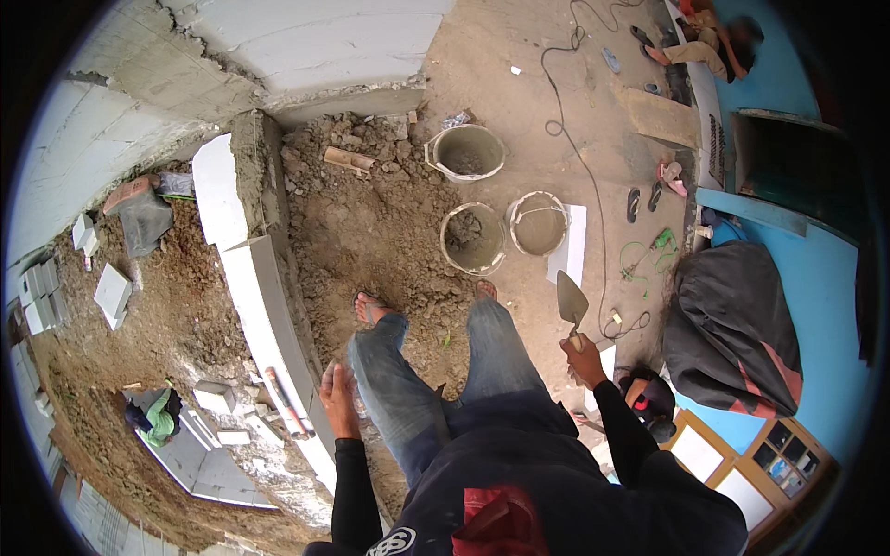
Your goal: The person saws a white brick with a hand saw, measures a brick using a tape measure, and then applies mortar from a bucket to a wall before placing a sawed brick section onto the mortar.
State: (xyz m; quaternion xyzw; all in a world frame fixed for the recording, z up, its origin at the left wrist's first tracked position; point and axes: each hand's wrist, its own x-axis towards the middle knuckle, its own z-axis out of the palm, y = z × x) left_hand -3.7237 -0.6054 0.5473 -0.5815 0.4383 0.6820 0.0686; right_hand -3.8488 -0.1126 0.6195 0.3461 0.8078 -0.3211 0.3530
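Note:
My right hand (584, 361) grips the handle of a pointed masonry trowel (572, 301), its grey blade raised and pointing away from me. My left hand (339, 400) holds nothing; its fingers are loosely bent and apart, beside the low white block wall (269, 310). Ahead of my feet stand three buckets. The far bucket (466, 154) has a grey-smeared inside, the near left bucket (473, 241) has lumpy grey mortar in it, and the right bucket (538, 224) holds something smooth and greyish brown.
Loose soil (371, 222) lies around my feet. A red-and-grey spirit level (286, 403) rests along the wall. A black cable (579, 157) winds over the floor on the right, near sandals and a dark covered bulk (732, 324). One person (709, 46) sits far right; another (646, 398) is close by.

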